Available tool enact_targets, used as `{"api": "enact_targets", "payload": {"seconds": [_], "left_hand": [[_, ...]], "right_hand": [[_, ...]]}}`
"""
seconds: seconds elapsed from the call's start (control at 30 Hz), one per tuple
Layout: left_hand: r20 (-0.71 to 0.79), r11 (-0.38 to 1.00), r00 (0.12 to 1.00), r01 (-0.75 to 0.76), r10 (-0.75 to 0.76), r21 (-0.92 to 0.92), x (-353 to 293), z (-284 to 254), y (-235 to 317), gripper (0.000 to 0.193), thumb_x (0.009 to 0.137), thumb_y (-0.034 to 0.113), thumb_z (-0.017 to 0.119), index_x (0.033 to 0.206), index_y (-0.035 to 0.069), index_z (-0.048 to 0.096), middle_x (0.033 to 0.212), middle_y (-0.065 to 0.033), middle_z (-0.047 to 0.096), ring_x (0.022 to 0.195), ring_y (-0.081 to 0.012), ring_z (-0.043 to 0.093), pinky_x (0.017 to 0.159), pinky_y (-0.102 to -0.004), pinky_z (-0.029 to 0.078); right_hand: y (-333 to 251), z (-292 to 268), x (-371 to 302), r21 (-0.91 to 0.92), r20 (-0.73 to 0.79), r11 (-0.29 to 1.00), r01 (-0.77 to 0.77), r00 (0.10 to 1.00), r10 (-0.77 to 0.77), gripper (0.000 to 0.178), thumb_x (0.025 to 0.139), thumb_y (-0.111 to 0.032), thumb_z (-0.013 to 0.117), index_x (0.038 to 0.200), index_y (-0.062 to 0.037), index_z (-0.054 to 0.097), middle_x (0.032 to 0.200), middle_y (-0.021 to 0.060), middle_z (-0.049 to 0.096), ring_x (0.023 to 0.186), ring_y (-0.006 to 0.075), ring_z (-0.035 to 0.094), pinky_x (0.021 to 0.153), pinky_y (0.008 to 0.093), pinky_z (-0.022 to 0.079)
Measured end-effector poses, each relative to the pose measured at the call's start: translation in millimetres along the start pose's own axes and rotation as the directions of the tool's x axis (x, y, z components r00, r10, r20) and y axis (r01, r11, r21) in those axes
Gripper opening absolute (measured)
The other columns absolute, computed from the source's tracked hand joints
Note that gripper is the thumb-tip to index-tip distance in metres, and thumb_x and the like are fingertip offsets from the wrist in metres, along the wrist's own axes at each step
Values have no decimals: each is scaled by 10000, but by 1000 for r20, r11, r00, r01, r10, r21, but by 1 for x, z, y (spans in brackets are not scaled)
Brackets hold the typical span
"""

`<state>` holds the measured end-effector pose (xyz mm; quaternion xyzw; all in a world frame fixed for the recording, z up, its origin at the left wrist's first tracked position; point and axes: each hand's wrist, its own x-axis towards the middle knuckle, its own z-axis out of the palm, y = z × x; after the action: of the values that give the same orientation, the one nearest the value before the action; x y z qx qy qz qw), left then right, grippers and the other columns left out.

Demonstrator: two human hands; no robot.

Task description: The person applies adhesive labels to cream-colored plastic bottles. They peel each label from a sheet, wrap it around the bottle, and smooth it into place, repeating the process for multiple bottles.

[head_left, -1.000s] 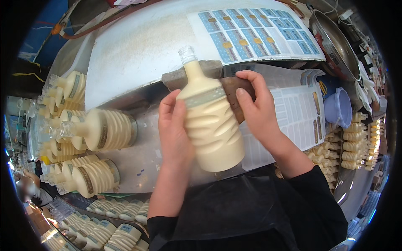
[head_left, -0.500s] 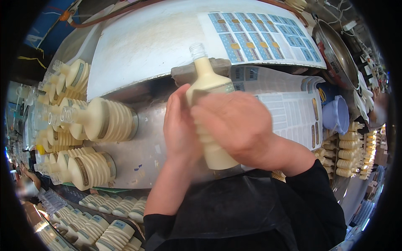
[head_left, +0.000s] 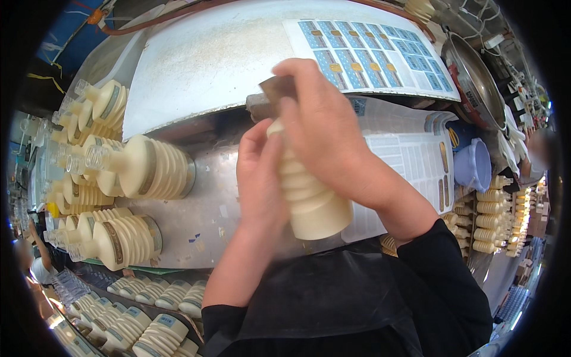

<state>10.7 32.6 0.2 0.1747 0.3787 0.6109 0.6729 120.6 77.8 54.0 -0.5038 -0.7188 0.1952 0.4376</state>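
Note:
A cream bottle (head_left: 315, 211) with a spirally ridged body lies in front of me, its base toward me. My left hand (head_left: 260, 178) grips its left side near the shoulder. Over the bottle's upper part is my right hand (head_left: 324, 122), its fingers pinching a thin, dark brownish flat piece (head_left: 277, 89). That hand hides the neck and most of the shoulder. A grey-brown block (head_left: 258, 108) shows beyond the bottle, against the white board's edge.
Sheets of blue labels (head_left: 351, 53) lie on the white board (head_left: 208, 65). Partly used label sheets (head_left: 404, 160) are at the right. Similar bottles (head_left: 140, 169) lie in stacks at the left, with more bottles (head_left: 160, 336) below. A lilac bucket (head_left: 474, 165) stands at the right.
My right hand has lifted and moved away from me, bringing the dark flat piece into clear view. The bottle's neck is now covered. My left hand stays by the bottle, its fingers more curled.

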Motion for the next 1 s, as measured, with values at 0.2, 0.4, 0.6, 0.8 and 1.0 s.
{"api": "enact_targets", "payload": {"seconds": [0.2,0.4,0.6,0.8,1.0], "left_hand": [[14,1000,1000,-16,16,-22,2,-13,-3,303,1037,140,594,1316,38,532,1238,-84,623,1105,-167,628,976,-342,533],[110,984,993,-58,40,168,-7,-17,-2,659,963,146,668,1517,33,329,1413,-133,494,1269,-230,539,1075,-389,464],[197,907,980,-72,-12,414,-18,-12,-1,999,837,168,734,1612,67,110,1508,-171,397,1360,-277,468,1133,-411,406],[242,935,969,-44,-46,351,-17,-19,-1,985,835,125,705,1612,68,103,1492,-164,422,1341,-264,491,1115,-408,428],[215,800,977,-124,-6,587,-20,-12,-3,1023,857,144,733,1607,43,45,1453,-203,470,1286,-295,551,1063,-412,478]], "right_hand": [[65,-27,-13,84,-67,994,-65,995,71,347,954,-89,528,1287,5,491,1249,193,601,1148,358,607,1013,430,462],[72,-32,-14,104,-99,994,-33,994,44,352,961,-101,548,1294,-2,493,1254,184,594,1165,337,597,1025,404,451],[72,-24,-17,225,-64,970,-95,992,112,344,962,-97,546,1292,-9,503,1289,192,576,1197,357,577,1053,426,437],[75,-30,-14,190,-94,981,-45,994,64,339,971,-84,545,1294,5,494,1275,176,583,1179,329,577,1035,407,443],[39,-22,-6,159,-34,984,-86,995,92,312,969,-74,513,1268,11,489,1236,225,578,1144,396,584,996,455,454]]}}
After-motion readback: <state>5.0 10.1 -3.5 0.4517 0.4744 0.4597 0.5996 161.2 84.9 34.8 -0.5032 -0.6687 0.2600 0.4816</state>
